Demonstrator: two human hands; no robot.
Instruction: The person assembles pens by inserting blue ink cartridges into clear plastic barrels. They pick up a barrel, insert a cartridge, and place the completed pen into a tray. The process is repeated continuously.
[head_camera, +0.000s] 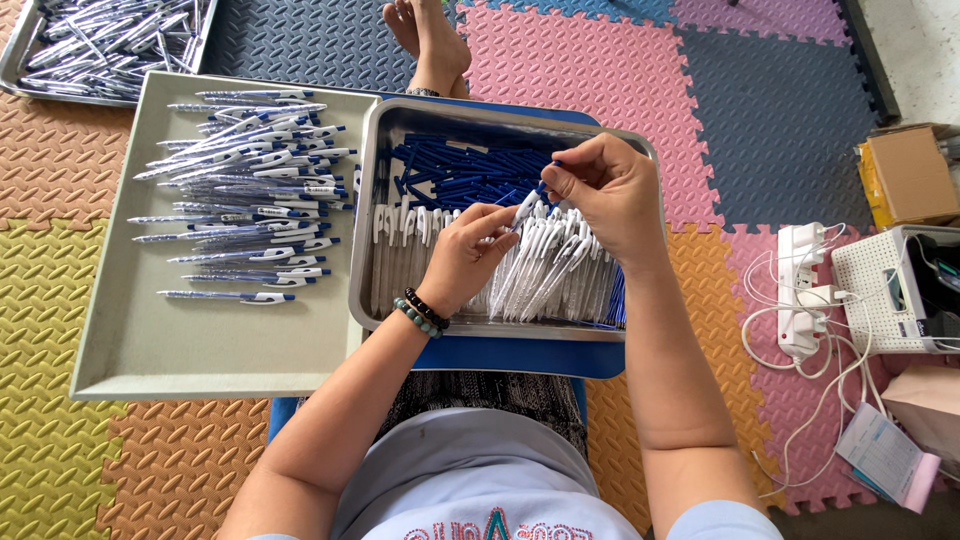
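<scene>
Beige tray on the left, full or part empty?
Part empty: finished pens cover only the far half of the beige tray; near half bare.

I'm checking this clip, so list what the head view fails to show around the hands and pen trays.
- Pen piece between both hands: mostly hidden by fingers.
- Left hand palm side: faces away.
- Right hand covers white pen parts.
- Far tray: cut by the top-left edge.

Top-left pen tray (25, 70) cut off
</scene>
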